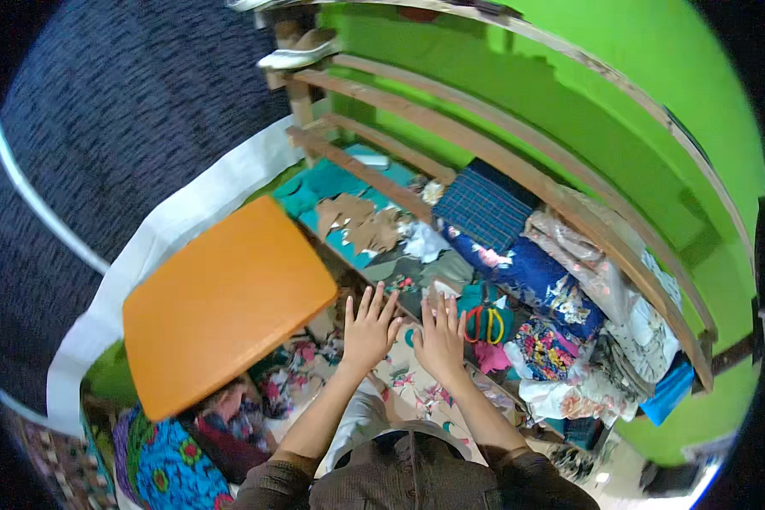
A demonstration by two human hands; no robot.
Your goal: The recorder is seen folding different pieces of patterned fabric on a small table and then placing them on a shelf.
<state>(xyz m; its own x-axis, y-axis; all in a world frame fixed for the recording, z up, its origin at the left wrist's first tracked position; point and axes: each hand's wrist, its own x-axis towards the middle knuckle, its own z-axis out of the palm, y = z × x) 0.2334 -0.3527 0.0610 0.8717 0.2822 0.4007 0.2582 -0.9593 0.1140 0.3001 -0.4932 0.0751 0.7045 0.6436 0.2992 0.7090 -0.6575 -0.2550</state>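
Rumpled cloth nr wooden slats (361, 172)

Head view: smooth flat orange panel (229, 297), rounded corners, on L. Ragged brown scrap (361, 225); folded plaid cloth (482, 204) to its R. Green bundle (482, 297) w/ red + yellow loops just beside R hand (440, 336). Forearms fwd; L hand (370, 329) apart fr R, both palms down, fingers fanned; can't tell if touching cloth.

No legible text; no readable labels, brands, numbers or signs anywhere in view
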